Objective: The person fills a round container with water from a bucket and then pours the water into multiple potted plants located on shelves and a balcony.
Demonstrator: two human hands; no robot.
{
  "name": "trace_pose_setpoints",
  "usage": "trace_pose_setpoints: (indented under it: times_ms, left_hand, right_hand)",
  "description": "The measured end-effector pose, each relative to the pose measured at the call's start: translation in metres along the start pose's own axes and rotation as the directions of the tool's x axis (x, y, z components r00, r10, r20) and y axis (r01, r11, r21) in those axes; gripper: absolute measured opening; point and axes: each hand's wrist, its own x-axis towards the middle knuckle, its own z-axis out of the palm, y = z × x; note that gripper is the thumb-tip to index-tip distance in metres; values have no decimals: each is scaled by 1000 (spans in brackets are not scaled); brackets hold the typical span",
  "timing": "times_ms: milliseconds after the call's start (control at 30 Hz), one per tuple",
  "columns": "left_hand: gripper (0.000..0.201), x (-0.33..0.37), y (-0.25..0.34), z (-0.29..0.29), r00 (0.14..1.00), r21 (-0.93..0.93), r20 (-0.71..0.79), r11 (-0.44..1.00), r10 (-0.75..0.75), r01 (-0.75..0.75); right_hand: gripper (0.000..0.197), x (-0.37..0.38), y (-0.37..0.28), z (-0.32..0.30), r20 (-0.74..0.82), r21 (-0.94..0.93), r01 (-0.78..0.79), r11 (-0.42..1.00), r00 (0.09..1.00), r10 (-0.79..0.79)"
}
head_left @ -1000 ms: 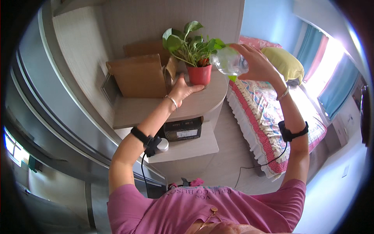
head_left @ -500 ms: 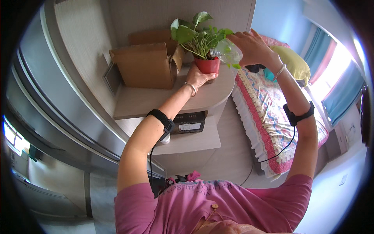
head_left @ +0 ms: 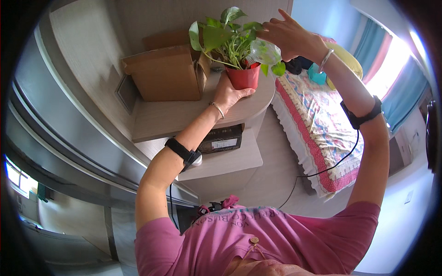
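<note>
"What did the left hand (head_left: 230, 94) grip?"
"At the rounded shelf (head_left: 161, 120), a leafy plant (head_left: 220, 39) by its red pot (head_left: 243, 79)."
"And the right hand (head_left: 294, 39)?"
"It gripped the nearer clear bottle (head_left: 265, 52) at its left, long axis slanting down toward the pot."

Home bedroom, evidenced by bed (head_left: 293, 143) with multicoloured bedspread (head_left: 317, 112), yellow-green pillow (head_left: 353, 63) at its far end, teal curtains (head_left: 405, 89) flanking bright window (head_left: 383, 69), wood-grain shelving (head_left: 170, 117)
</note>
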Motion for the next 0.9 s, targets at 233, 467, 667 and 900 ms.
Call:
trace_pose_setpoints:
  times_ms: [233, 467, 667, 900]
  left_hand:
    - [83, -2, -2, -1, 1000, -30, -15, 999, -27, 27]
    - [86, -1, 10, 1, 993, -1, -17, 993, -118, 118]
    - [77, -3, 9, -2, 989, -78, 5, 986, -150, 150]
    - [46, -1, 20, -4, 965, -300, -89, 931, -245, 209]
  right_hand:
    - [77, 9, -2, -14, 69, -11, 85, 996, 994, -84]
    - [62, 14, -10, -29, -32, -157, 198, 968, 978, -206]
    - [59, 23, -14, -40, 159, -74, 216, 974, 966, -202]
    - [46, 0, -18, -69, 413, 394, -207, 896, 910, 29]
